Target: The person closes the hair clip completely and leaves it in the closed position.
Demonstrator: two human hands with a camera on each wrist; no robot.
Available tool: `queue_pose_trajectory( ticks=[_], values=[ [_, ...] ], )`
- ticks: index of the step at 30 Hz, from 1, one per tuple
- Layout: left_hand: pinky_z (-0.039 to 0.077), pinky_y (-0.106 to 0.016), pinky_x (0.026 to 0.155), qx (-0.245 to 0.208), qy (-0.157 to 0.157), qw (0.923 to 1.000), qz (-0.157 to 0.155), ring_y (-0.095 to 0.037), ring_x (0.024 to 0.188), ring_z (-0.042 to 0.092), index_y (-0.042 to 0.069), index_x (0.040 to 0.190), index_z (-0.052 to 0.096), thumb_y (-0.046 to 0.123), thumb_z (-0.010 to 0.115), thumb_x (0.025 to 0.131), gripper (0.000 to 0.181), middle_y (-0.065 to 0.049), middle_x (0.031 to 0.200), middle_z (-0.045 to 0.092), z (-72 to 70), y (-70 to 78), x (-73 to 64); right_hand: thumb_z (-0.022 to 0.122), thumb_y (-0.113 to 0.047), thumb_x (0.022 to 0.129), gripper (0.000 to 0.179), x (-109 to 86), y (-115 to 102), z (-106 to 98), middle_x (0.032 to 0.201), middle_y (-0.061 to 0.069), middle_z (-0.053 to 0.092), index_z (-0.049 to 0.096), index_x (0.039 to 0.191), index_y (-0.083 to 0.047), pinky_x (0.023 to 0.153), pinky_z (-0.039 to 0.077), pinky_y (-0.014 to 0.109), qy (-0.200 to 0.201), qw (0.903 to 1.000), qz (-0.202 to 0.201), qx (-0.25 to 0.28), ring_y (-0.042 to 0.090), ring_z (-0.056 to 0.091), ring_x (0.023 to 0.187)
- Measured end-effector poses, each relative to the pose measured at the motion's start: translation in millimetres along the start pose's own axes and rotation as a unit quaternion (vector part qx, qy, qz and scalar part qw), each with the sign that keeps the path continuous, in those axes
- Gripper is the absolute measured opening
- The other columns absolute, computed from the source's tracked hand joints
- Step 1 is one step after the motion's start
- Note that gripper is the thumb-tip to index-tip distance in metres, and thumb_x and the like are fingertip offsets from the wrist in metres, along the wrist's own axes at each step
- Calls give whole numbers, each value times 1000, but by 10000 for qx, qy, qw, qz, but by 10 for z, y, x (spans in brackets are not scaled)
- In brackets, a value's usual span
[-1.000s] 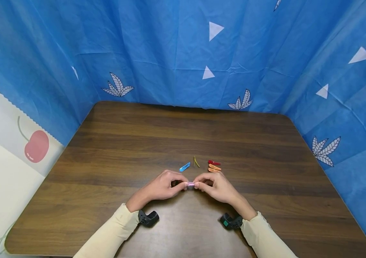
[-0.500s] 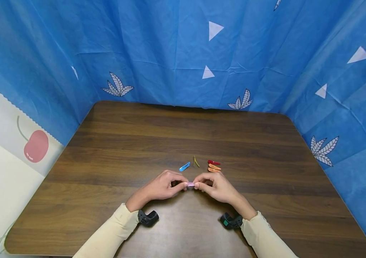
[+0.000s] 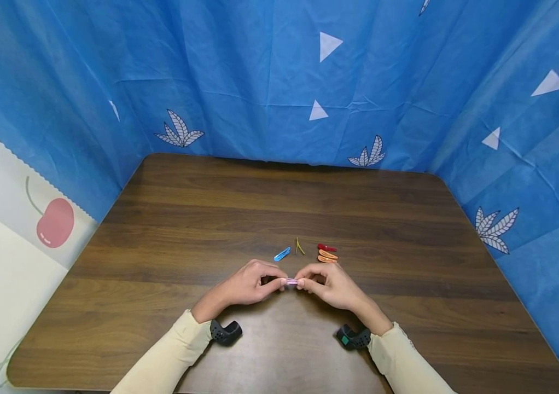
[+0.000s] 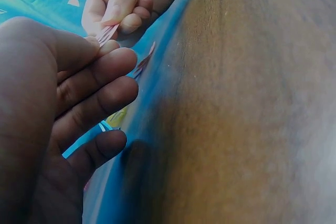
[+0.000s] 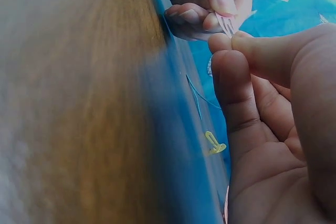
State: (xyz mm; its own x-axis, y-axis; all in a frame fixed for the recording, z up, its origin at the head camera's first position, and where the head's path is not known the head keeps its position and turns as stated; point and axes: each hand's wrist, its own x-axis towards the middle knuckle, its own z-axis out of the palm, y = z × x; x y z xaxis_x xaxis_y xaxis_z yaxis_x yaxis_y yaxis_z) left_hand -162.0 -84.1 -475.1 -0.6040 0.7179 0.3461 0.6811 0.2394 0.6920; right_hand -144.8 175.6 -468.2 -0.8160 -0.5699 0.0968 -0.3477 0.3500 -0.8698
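Between my two hands is a small pink snap hair clip [image 3: 291, 281], seen close up in the right wrist view as a pink hair clip [image 5: 226, 23] with slits along it. My left hand [image 3: 252, 282] pinches one end between thumb and index finger. The other end is pinched the same way by my right hand [image 3: 332, 284]. Both ends of the clip are covered by fingertips. Just beyond the hands on the table lie a blue hair clip [image 3: 281, 254], a yellow one with its arms spread, the yellow hair clip [image 3: 300, 247], and two orange hair clips [image 3: 327, 256].
A red hair clip [image 3: 327, 248] lies right behind the orange ones. Everything rests on a dark wood-grain table [image 3: 210, 219] with rounded corners. Blue patterned curtains [image 3: 240, 82] hang along its back and sides. Each wrist wears a black band [image 3: 226, 333].
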Motion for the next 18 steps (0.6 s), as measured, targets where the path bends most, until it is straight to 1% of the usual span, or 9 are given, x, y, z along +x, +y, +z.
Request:
queue_pose_trajectory(
  ticks=[8,12,18],
  values=[
    [48,-17,65,-21,-41,10000,37,3,74,56,13,98,78,16,64,102,15,9,85,72,-4,-3,6,71,-16,99,8,1,0,-8,88,5,76,77,101,-11,65,55,24,-43,10000,-16,11,13,66,71],
    [51,-19,67,-38,-28,10000,63,3,76,58,13,98,78,13,63,102,16,9,86,73,-2,-4,6,71,-17,99,8,5,0,-6,87,5,75,77,99,-11,64,55,24,-22,10000,-1,12,10,64,71],
    [53,-22,68,55,-29,10000,36,3,77,59,13,97,78,12,62,103,17,9,86,73,3,-6,9,71,-18,99,8,15,2,-4,88,5,75,77,98,-11,65,54,24,5,10000,-1,12,8,63,71]
  ],
)
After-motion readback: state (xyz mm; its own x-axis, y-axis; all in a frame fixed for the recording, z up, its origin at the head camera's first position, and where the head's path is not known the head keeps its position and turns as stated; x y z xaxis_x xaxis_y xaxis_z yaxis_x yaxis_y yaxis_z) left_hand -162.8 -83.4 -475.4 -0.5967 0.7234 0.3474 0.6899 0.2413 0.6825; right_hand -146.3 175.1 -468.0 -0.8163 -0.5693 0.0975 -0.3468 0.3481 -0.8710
